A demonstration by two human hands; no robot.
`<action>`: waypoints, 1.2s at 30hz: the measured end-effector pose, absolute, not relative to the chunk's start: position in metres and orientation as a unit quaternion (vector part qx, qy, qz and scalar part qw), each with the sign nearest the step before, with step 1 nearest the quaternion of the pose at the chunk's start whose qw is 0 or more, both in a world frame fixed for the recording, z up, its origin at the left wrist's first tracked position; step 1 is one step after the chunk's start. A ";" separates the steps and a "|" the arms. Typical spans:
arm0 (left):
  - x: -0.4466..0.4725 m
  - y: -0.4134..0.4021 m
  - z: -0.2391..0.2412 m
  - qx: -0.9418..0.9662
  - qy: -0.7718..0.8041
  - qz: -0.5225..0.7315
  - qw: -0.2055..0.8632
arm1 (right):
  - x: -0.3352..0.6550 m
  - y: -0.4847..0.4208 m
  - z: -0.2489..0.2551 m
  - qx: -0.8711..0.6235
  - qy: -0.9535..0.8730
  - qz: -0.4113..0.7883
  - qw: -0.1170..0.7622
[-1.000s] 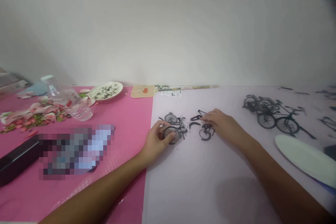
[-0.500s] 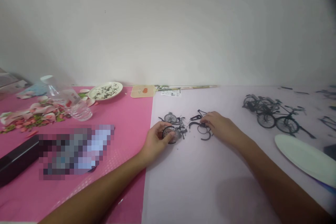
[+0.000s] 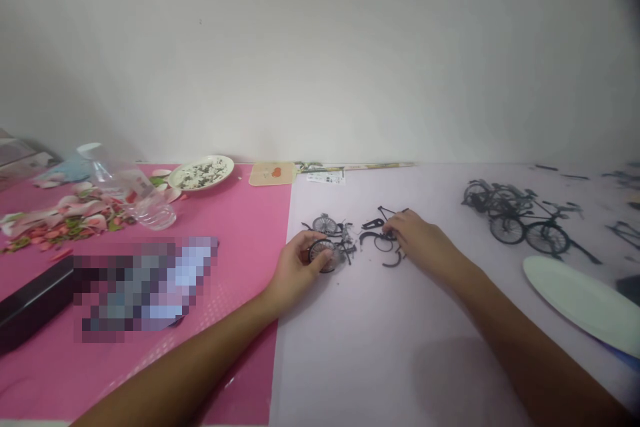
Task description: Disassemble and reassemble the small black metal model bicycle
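On the pale sheet lies a cluster of small black model bicycle parts. My left hand (image 3: 296,269) pinches a spoked wheel (image 3: 321,252) joined to a small frame piece. A second spoked wheel (image 3: 325,223) lies just behind it. My right hand (image 3: 419,238) rests over a thin black ring (image 3: 383,243), its fingertips closed on the ring's far edge. Curved mudguard pieces (image 3: 369,236) and a thin frame piece (image 3: 384,213) lie around the ring.
Several assembled black model bicycles (image 3: 520,217) stand at the right, beside a white plate (image 3: 580,302). On the pink mat (image 3: 240,227) at the left are a clear plastic bottle (image 3: 131,191), a dish of white bits (image 3: 201,173), pink petals (image 3: 60,217) and a black case (image 3: 30,303).
My right hand has drawn the black ring a little back and to the left. My left hand stays on the spoked wheel, barely shifted.
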State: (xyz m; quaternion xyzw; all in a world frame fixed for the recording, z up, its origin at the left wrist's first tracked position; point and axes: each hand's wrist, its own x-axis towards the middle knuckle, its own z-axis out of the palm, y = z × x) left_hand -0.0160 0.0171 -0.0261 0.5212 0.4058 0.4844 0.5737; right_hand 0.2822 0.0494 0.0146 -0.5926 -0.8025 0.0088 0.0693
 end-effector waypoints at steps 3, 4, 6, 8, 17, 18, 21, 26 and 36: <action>-0.017 0.017 -0.027 0.533 0.411 0.483 0.559 | 0.279 0.050 0.012 -0.585 -0.808 -0.002 0.077; -0.017 0.017 -0.027 0.540 0.415 0.483 0.550 | 0.278 0.050 0.010 -0.580 -0.810 -0.005 0.090; -0.017 0.017 -0.027 0.556 0.424 0.479 0.531 | 0.273 0.050 0.006 -0.563 -0.817 -0.005 0.126; -0.017 0.018 -0.027 0.559 0.426 0.475 0.529 | 0.268 0.051 0.001 -0.536 -0.830 -0.001 0.152; -0.016 0.020 -0.035 0.548 0.421 0.486 0.535 | 0.259 0.059 -0.016 -0.469 -0.864 -0.026 0.184; -0.016 0.020 -0.035 0.545 0.419 0.487 0.538 | 0.258 0.059 -0.016 -0.471 -0.862 -0.030 0.186; -0.016 0.020 -0.035 0.538 0.409 0.489 0.551 | 0.256 0.060 -0.016 -0.477 -0.857 -0.041 0.190; -0.016 0.021 -0.036 0.539 0.412 0.486 0.551 | 0.255 0.062 -0.018 -0.485 -0.851 -0.053 0.197; -0.016 0.020 -0.034 0.530 0.396 0.486 0.571 | 0.254 0.064 -0.019 -0.485 -0.846 -0.042 0.219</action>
